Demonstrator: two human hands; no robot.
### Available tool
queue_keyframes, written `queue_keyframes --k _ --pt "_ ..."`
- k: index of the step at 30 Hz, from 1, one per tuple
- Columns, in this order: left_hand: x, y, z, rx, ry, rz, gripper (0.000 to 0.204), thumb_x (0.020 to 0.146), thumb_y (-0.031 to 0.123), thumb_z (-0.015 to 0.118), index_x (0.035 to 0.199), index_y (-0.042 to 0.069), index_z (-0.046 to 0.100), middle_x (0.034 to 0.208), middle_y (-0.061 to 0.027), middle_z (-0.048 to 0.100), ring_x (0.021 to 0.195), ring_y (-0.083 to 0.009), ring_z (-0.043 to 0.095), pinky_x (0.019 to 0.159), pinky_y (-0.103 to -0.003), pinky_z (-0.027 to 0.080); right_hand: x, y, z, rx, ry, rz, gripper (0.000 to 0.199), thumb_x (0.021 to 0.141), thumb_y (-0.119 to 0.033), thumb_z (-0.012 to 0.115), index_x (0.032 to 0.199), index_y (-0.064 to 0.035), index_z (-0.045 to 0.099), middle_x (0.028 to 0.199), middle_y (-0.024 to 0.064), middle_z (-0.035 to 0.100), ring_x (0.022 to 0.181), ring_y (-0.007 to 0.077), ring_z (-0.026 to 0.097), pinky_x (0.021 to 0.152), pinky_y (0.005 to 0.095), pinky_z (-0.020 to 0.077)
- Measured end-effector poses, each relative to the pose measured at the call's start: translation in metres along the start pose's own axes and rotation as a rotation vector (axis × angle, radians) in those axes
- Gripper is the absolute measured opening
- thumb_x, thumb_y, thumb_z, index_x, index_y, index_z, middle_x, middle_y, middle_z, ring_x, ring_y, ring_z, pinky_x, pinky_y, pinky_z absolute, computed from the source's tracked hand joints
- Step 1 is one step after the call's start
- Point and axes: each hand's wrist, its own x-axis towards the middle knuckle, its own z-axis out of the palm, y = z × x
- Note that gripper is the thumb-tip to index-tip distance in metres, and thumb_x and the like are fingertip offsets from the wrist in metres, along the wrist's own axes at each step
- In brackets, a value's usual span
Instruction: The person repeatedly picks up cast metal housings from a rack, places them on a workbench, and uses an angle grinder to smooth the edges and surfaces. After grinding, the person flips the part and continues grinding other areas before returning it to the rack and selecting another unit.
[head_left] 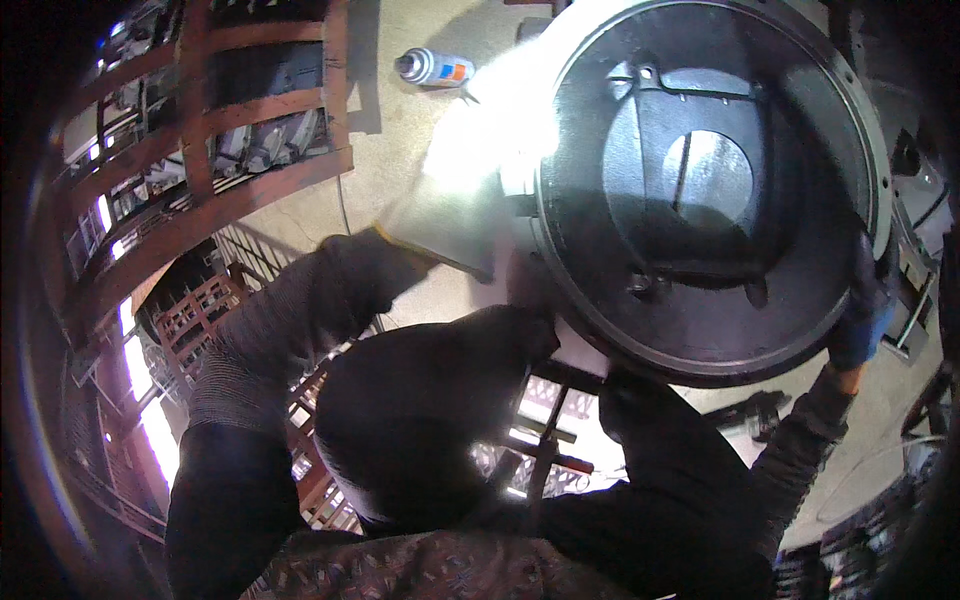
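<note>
The big round dark metal housing (700,190), a bell-shaped casting with a pale rim and a central opening, is tipped up on edge toward the camera, seemingly steadied from both sides so its hollow face stays in view. The right hand (862,325) (in a blue glove) is clamped over the lower right rim. The left hand (400,240) reaches to the housing's left flank, by a pale plate, but glare hides whether it grips. A spray can (433,68) lies on the concrete floor (400,130) beyond, beside a red-brown wooden pallet (200,130)
</note>
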Motion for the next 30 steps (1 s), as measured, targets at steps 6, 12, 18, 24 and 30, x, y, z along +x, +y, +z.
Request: queue_keyframes --k 6,12,18,24,30 --pt "0.022 0.032 0.040 0.161 -0.080 -0.080 0.084 0.071 0.040 0.088 0.144 0.006 0.062 0.132 -0.0175 0.070 0.121 -0.0370 0.068 0.107 -0.044 0.053 -0.005 -0.026 0.016 0.493 0.172 0.684 0.057 0.105 -0.029 0.072 0.155 -0.0063 0.057 0.151 0.0174 0.063 0.137 0.0299 0.060 0.119 0.0393 0.0439" --pt "0.030 0.039 0.052 0.132 0.036 -0.210 0.068 0.080 0.033 0.087 0.138 0.007 0.065 0.126 -0.0161 0.072 0.118 -0.0368 0.068 0.108 -0.043 0.050 0.021 -0.060 0.012 0.317 0.120 0.789 0.065 0.103 -0.045 0.073 0.153 -0.0083 0.054 0.130 0.0230 0.075 0.114 0.0388 0.075 0.096 0.0475 0.0584" --pt "0.051 0.052 0.059 -0.682 0.201 -0.840 0.041 0.101 0.035 0.075 0.128 0.004 0.071 0.115 -0.0068 0.077 0.107 -0.0246 0.070 0.099 -0.039 0.053 0.041 -0.070 -0.003 0.368 -0.023 0.909 0.062 0.104 -0.043 0.070 0.156 -0.0162 0.047 0.126 0.0273 0.073 0.116 0.0482 0.071 0.093 0.0528 0.0575" --pt "0.047 0.071 0.045 -0.603 0.210 -0.822 0.041 0.104 0.038 0.071 0.126 0.003 0.073 0.120 -0.0118 0.078 0.111 -0.0266 0.070 0.101 -0.040 0.052 0.042 -0.071 -0.012 0.440 -0.156 0.938 0.060 0.105 -0.033 0.070 0.156 -0.0163 0.044 0.117 0.0249 0.075 0.108 0.0452 0.074 0.092 0.0515 0.0570" --pt "0.007 0.098 0.031 -0.393 -0.073 -0.718 0.035 0.100 0.020 0.066 0.130 0.006 0.076 0.132 -0.0165 0.073 0.122 -0.0329 0.069 0.106 -0.040 0.054 0.040 -0.064 -0.056 0.605 -0.312 0.970 0.062 0.102 -0.040 0.071 0.155 -0.0154 0.050 0.131 0.0215 0.074 0.115 0.0385 0.073 0.094 0.0488 0.0573"
